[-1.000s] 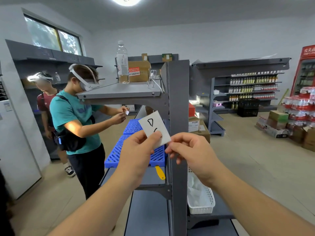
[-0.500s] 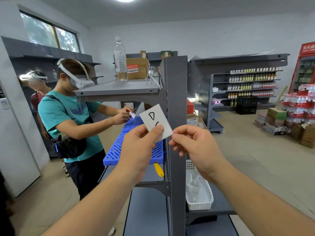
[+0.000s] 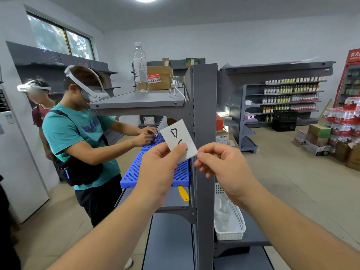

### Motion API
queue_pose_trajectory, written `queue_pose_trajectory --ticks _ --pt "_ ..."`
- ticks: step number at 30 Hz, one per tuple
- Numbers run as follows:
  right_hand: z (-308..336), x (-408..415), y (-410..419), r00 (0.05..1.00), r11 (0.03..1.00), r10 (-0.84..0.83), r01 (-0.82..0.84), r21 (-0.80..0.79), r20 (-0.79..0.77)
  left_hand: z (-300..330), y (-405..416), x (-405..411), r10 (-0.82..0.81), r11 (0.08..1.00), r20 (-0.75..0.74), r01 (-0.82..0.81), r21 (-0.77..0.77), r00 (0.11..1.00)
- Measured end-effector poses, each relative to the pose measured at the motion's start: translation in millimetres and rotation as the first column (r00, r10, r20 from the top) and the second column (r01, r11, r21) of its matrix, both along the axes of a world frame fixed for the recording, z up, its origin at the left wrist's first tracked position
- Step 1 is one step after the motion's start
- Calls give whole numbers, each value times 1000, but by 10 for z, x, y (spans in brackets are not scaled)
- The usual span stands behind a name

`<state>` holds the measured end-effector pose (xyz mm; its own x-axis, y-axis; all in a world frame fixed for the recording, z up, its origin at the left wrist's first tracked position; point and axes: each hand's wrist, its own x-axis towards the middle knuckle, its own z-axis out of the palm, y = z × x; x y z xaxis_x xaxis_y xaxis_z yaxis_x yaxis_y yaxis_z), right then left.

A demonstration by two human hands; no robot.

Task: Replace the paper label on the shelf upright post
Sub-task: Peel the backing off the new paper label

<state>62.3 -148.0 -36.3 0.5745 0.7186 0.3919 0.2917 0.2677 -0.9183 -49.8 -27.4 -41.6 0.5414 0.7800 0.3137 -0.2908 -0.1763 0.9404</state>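
Note:
A white paper label (image 3: 178, 138) with black handwritten marks is held up just left of the grey upright post (image 3: 205, 117), tilted. My left hand (image 3: 159, 170) pinches its lower edge with thumb over the writing. My right hand (image 3: 222, 164) has its fingers curled, fingertips touching the label's lower right corner in front of the post. Whether the right hand grips the label or a strip on it is unclear. The post's front face shows bare grey metal where visible.
A person in a teal shirt (image 3: 78, 137) works at the blue plastic grid (image 3: 153, 168) on the shelf to the left. A white basket (image 3: 231, 225) holds papers right of the post. A yellow-handled tool (image 3: 183, 192) lies on the shelf. A bottle (image 3: 139, 69) stands on the top shelf.
The label stays pinched in my left hand. Both hands hold nearly the same pose, shifting slightly with the view. The person on the left has leaned closer over the blue grid.

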Motion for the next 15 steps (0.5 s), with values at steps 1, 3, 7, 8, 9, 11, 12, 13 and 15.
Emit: queue_pose_trajectory --ticks 1,3,7,8,9,11,12,13,15 --pt "2 -4 -1 1000 1000 0 0 0 3 3 -1 -3 4 1000 -8 -4 -5 1000" --pt "5 -13 -7 1000 1000 1 -1 -3 13 17 -15 -13 8 1000 -31 -8 -16 999" --pt "14 -33 -10 999 1000 -5 5 5 40 66 -66 -6 95 994 -58 -98 -57 994" --pt "17 -37 -10 999 1000 -8 8 8 48 69 -74 -11 140 989 -71 -143 -39 988" --pt "22 -39 -12 998 1000 -10 10 10 56 64 -77 -23 191 982 -85 -190 23 978" --pt "22 -34 -18 997 1000 -17 16 12 74 48 -67 -60 261 943 -121 -226 243 958" --pt "20 -29 -21 996 1000 -21 20 13 84 46 -62 -74 257 921 -133 -200 334 957" --pt "16 -24 -22 995 1000 -23 22 13 94 38 -57 -79 228 907 -142 -157 390 963" --pt "8 -17 -23 992 1000 -23 21 14 122 17 -59 -92 152 895 -161 -67 441 975"
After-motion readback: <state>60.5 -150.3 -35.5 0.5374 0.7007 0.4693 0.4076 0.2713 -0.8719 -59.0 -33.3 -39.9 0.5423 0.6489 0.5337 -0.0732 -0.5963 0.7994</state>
